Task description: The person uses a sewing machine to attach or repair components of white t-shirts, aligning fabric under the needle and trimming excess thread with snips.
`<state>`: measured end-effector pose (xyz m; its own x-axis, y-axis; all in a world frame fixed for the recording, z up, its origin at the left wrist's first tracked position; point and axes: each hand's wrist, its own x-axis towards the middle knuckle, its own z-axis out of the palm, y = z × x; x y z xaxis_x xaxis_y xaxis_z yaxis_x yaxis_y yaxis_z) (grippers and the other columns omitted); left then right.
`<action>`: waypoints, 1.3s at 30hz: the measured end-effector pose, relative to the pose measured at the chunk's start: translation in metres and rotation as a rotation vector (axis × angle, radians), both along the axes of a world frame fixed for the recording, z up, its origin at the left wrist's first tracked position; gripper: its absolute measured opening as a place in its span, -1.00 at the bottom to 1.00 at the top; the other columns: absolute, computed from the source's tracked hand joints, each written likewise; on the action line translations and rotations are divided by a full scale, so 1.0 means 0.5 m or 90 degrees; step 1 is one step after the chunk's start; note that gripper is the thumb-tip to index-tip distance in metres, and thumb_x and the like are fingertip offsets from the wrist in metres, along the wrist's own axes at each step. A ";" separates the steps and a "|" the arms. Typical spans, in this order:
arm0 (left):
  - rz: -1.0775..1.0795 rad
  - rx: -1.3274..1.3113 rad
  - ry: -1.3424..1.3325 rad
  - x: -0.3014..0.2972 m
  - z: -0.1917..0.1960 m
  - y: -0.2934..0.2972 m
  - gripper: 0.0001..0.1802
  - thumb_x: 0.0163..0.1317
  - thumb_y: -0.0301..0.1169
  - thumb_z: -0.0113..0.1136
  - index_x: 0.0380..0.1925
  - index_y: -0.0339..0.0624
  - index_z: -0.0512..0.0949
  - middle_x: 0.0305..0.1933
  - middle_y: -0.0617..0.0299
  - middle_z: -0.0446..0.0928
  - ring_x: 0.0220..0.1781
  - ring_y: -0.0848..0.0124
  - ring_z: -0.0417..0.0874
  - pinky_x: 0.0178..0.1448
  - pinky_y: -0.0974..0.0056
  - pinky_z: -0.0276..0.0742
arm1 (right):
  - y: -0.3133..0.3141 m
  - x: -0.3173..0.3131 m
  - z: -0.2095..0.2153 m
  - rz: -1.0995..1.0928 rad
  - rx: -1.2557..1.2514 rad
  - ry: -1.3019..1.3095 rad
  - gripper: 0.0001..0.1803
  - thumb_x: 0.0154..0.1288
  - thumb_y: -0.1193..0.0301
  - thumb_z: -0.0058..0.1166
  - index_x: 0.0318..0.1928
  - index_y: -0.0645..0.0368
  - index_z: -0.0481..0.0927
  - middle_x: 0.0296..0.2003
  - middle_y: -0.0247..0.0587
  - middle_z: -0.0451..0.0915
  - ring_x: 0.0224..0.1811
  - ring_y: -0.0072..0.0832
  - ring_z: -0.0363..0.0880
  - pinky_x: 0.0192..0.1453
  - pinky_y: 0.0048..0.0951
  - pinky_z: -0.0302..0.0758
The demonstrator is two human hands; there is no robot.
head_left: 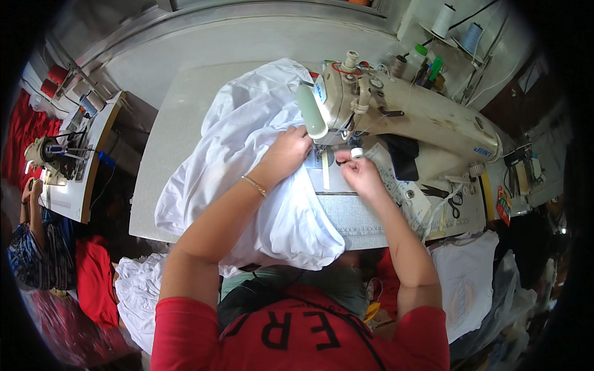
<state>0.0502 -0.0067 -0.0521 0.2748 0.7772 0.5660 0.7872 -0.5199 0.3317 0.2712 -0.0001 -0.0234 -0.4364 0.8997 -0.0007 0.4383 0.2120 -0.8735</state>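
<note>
White fabric (247,136) is heaped over the sewing table and hangs off its front edge. My left hand (289,151) is closed on the fabric, its fingertips right beside the needle area of the sewing machine (408,108). On the other side of the needle, my right hand (360,175) is closed in a pinch. Something small and dark shows at its fingertips, too small to name. Just above those fingers is a small white cylinder (357,153). A pale narrow strip (326,170) lies on the machine bed between my hands.
Scissors (455,201) and a black phone-like object (402,157) lie to the right. Thread spools (443,20) stand at the back right. At far left, another person's hand (32,187) is at a second sewing machine (46,154). White cloth (464,278) hangs below the table's right end.
</note>
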 end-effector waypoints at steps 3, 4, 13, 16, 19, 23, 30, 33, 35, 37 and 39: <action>0.068 -0.074 0.043 0.015 -0.001 0.011 -0.82 0.08 -0.58 0.00 -0.29 -0.38 0.47 -0.22 -0.07 0.44 -0.13 0.04 0.53 -0.03 0.08 0.49 | 0.070 -0.026 -0.027 -0.042 -0.121 0.080 -0.76 0.18 0.50 0.11 -0.13 0.31 0.58 -0.36 -0.19 0.58 -0.45 -0.52 0.55 -0.35 -0.51 0.52; 0.100 0.025 0.022 0.001 -0.024 0.025 -0.84 0.07 -0.61 -0.01 -0.32 -0.42 0.45 -0.26 -0.12 0.43 -0.19 -0.01 0.54 -0.08 0.06 0.51 | 0.086 -0.039 -0.023 -0.015 -0.160 0.116 -0.77 0.17 0.48 0.13 -0.15 0.30 0.58 -0.39 -0.18 0.58 -0.47 -0.52 0.54 -0.38 -0.49 0.52; 0.140 -0.325 -0.254 -0.011 0.071 0.014 -0.82 0.18 -0.50 0.07 -0.26 -0.35 0.56 -0.28 -0.04 0.56 -0.24 0.13 0.60 -0.11 0.18 0.51 | 0.154 -0.063 -0.072 0.032 -0.606 0.707 -0.94 0.31 0.46 -0.14 -0.27 0.10 0.43 -0.40 -0.27 0.44 -0.47 -0.43 0.33 -0.48 -0.47 0.25; -0.149 -0.607 -0.294 -0.072 0.078 -0.048 -0.80 0.21 -0.38 0.18 -0.28 -0.31 0.62 -0.31 0.18 0.62 -0.28 0.42 0.57 -0.14 0.34 0.48 | 0.126 -0.104 -0.099 -0.127 -0.369 0.475 -0.91 0.34 0.55 -0.10 -0.27 0.05 0.42 -0.41 -0.42 0.41 -0.53 -0.63 0.22 -0.50 -0.61 0.16; -0.205 -0.619 -0.373 -0.107 0.042 -0.102 -0.78 0.22 -0.33 0.24 -0.28 -0.28 0.63 -0.35 0.38 0.59 -0.36 0.60 0.48 -0.23 0.44 0.43 | 0.111 -0.104 -0.096 -0.102 -0.357 0.503 -0.86 0.31 0.60 -0.05 -0.31 0.04 0.41 -0.42 -0.46 0.39 -0.54 -0.67 0.21 -0.51 -0.60 0.15; -0.065 -0.622 -0.432 -0.129 0.063 -0.177 -0.77 0.26 -0.31 0.22 -0.24 -0.28 0.60 -0.41 0.46 0.51 -0.42 0.68 0.40 -0.33 0.52 0.35 | 0.057 -0.078 -0.055 -0.060 -0.385 0.483 -0.88 0.26 0.57 0.04 -0.24 0.08 0.44 -0.42 -0.40 0.42 -0.48 -0.64 0.30 -0.47 -0.60 0.26; 0.009 -0.520 -0.531 -0.104 0.055 -0.275 -0.80 0.29 -0.40 0.13 -0.21 -0.32 0.56 -0.36 0.39 0.54 -0.36 0.63 0.43 -0.24 0.47 0.39 | -0.202 -0.126 0.023 0.144 -0.293 0.268 -0.78 0.25 0.40 0.16 -0.19 0.17 0.40 -0.34 -0.35 0.47 -0.35 -0.66 0.46 -0.32 -0.61 0.42; 0.026 -0.435 -0.534 -0.070 0.053 -0.305 -0.79 0.29 -0.43 0.12 -0.17 -0.35 0.54 -0.33 0.33 0.56 -0.29 0.60 0.47 -0.18 0.45 0.42 | -0.243 -0.176 0.008 0.090 -0.143 0.258 -0.74 0.22 0.39 0.20 -0.23 0.20 0.38 -0.40 -0.37 0.47 -0.34 -0.68 0.46 -0.27 -0.63 0.40; 0.048 -0.386 -0.506 -0.057 0.064 -0.321 -0.79 0.30 -0.44 0.12 -0.14 -0.35 0.54 -0.29 0.33 0.57 -0.23 0.61 0.48 -0.14 0.47 0.44 | -0.235 -0.186 -0.009 0.075 -0.084 0.242 -0.73 0.22 0.39 0.20 -0.24 0.22 0.38 -0.41 -0.38 0.46 -0.34 -0.68 0.44 -0.26 -0.62 0.40; 0.052 -0.391 -0.485 -0.062 0.080 -0.338 -0.79 0.27 -0.48 0.10 -0.13 -0.34 0.53 -0.25 0.23 0.58 -0.22 0.51 0.53 -0.12 0.40 0.46 | -0.223 -0.185 -0.019 0.093 -0.106 0.243 -0.72 0.21 0.38 0.20 -0.25 0.23 0.37 -0.40 -0.39 0.45 -0.34 -0.66 0.43 -0.24 -0.60 0.40; 0.046 -0.374 -0.478 -0.068 0.088 -0.353 -0.75 0.19 -0.50 0.15 -0.11 -0.31 0.51 -0.25 0.08 0.61 -0.24 0.35 0.62 -0.13 0.31 0.50 | -0.219 -0.183 -0.019 0.115 -0.069 0.247 -0.79 0.18 0.46 0.13 -0.24 0.27 0.42 -0.43 -0.29 0.50 -0.39 -0.58 0.47 -0.28 -0.52 0.43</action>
<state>0.0164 -0.1830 -0.0082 -0.0616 0.9942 0.0883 0.2864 -0.0671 0.9558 0.1797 -0.1095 -0.0327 -0.5735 0.8126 0.1038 0.0383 0.1531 -0.9875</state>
